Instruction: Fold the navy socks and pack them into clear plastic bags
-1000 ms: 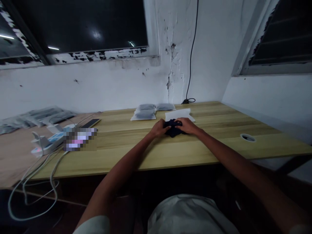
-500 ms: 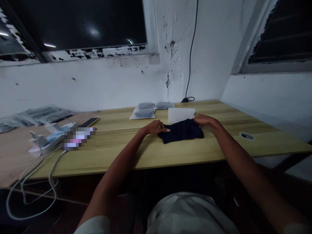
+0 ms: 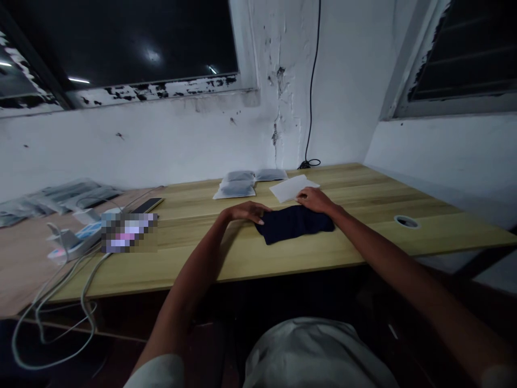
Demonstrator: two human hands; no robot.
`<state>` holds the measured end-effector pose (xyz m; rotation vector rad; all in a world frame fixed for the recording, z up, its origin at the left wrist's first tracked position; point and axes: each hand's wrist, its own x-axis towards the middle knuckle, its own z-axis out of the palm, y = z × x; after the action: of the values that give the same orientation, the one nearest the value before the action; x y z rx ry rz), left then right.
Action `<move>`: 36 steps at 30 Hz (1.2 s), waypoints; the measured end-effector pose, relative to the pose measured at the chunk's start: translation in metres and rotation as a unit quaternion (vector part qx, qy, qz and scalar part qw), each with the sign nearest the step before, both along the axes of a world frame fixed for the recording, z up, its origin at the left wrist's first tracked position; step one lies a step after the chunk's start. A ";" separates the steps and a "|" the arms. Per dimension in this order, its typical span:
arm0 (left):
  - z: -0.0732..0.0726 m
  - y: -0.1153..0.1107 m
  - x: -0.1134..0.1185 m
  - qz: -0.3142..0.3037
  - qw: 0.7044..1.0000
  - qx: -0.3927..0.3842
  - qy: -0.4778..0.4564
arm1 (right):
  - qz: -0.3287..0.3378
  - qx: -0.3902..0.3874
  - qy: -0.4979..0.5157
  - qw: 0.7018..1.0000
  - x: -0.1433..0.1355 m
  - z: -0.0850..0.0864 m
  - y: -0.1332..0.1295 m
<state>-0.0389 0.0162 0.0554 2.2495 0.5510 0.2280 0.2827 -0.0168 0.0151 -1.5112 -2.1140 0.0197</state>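
Note:
A folded dark navy garment (image 3: 297, 223) lies flat on the wooden table in front of me; its kind cannot be told. At its left end is my left hand (image 3: 247, 211), thumb on the cloth and fingers curved over the far corner, gripping the edge. My right hand (image 3: 316, 200) is above the garment's far edge, fingers curled. Its fingertips meet the near edge of a flat white sheet (image 3: 291, 187), perhaps a thin bag, lying just behind the garment. Whether the fingertips pinch the sheet is hard to see.
Filled frosted bags (image 3: 236, 187) lie near the wall. Farther left are more bags (image 3: 60, 195), a power strip (image 3: 76, 245) with white cables (image 3: 84, 291), a blurred-out screen (image 3: 130, 233) and a dark phone-like slab (image 3: 148, 205). A cable hole (image 3: 407, 221) is at right.
My right hand has moved left from the garment's far right corner to the white sheet. The sheet has turned askew and shifted slightly left. The left hand stays at the garment's left end.

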 end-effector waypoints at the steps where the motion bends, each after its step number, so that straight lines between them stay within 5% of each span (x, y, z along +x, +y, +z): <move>1: 0.002 0.002 -0.006 -0.001 1.000 -0.017 0.002 | -0.021 0.027 -0.011 0.999 0.001 -0.001 0.003; 6: 0.002 0.008 -0.018 0.020 1.000 -0.021 0.006 | -0.006 -0.024 -0.067 0.997 0.006 -0.011 0.014; 11: -0.003 0.009 -0.002 -0.005 1.000 -0.015 -0.021 | 0.092 -0.069 0.098 0.988 -0.006 -0.015 0.022; 16: -0.013 0.012 0.004 0.045 0.998 0.020 -0.042 | 0.091 0.005 0.213 0.973 -0.019 0.008 0.003; 22: -0.024 0.013 0.013 0.101 0.991 0.058 -0.072 | 0.273 -0.134 0.102 0.947 -0.038 0.034 -0.043; 29: -0.032 0.024 0.012 0.117 0.987 0.090 -0.060 | 0.201 -0.173 0.123 0.956 -0.002 0.035 -0.028; 36: -0.034 0.037 -0.002 0.144 0.973 0.181 -0.026 | 0.032 -0.137 0.049 0.989 0.059 0.037 -0.022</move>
<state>-0.0412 0.0530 0.0219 2.4961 0.8657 0.5715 0.3421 -0.0385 0.0516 -1.5579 -2.1454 0.4143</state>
